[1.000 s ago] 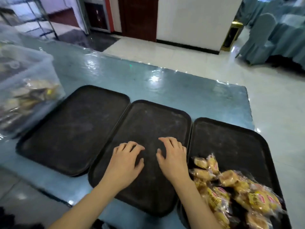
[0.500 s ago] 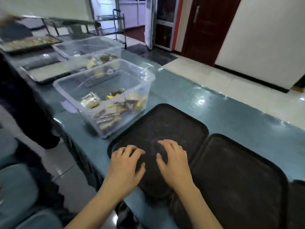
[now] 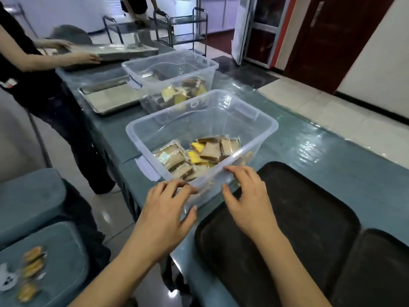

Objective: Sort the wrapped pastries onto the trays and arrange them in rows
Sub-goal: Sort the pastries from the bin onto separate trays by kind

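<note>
Two clear plastic bins stand on the table: the near bin [image 3: 261, 129] and the far bin [image 3: 205, 65] toward the far-left end. Both hold wrapped pastries [image 3: 210, 151], too heaped to count. Two dark trays show at the near edge, one [image 3: 309, 218] beside the near bin, another [image 3: 380, 269] at the right. Two metal pans lie at the far-left end, one [image 3: 108, 100] nearer, one [image 3: 124, 52] beyond.

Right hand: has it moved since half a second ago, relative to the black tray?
Yes. The right hand has left the middle of the black tray and reached forward-left, its fingers now at the near rim of the clear bin.
</note>
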Demonstrator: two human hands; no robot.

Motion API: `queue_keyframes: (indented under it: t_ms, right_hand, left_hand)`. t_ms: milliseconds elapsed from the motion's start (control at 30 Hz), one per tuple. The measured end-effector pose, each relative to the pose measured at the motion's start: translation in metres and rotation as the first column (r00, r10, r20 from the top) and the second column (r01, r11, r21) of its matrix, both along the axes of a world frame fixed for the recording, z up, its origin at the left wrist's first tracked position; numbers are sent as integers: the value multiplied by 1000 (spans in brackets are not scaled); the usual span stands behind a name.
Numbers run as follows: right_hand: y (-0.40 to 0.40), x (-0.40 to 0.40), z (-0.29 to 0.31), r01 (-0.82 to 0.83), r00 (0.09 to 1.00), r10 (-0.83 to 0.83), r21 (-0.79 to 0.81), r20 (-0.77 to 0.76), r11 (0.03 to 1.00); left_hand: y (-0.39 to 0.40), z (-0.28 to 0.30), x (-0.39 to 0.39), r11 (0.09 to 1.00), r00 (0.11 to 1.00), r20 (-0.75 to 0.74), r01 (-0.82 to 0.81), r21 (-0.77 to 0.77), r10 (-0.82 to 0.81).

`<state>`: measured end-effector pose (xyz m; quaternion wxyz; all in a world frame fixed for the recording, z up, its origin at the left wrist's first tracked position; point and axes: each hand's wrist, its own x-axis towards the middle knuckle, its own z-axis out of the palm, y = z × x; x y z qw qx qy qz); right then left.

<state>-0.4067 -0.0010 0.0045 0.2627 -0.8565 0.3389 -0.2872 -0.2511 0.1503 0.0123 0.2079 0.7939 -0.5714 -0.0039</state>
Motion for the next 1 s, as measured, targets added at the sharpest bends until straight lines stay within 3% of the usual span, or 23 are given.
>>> queue_keyframes:
  t_ms: [167,333,467,633,833,1000]
  right_hand:
    - [-53,62,-6,22,999,-23,27,45,999]
    - [-111,107,-18,67,997,-68,49,21,997]
    - [-147,133,-24,129,991,-124,84,-58,988]
    - [-188,147,-28,221,927,-201,27,-318,975]
    - [-256,192,-39,183,645,-139,-24,-752,983]
    - [-277,227,-62,-16,340,47,44,-939,999]
  left_hand:
    - [-54,9,74,998,994,88,58,29,-60]
    - [-123,8,139,950,979,98,147,274,-179]
    - [-171,-8,181,859,954,97,208,467,-284]
    - [-219,-38,218,729,892,126,266,630,-434]
    - [-260,-69,254,478,817,74,258,839,-572]
    - [-268,-69,269,444,818,-35,347,826,-574]
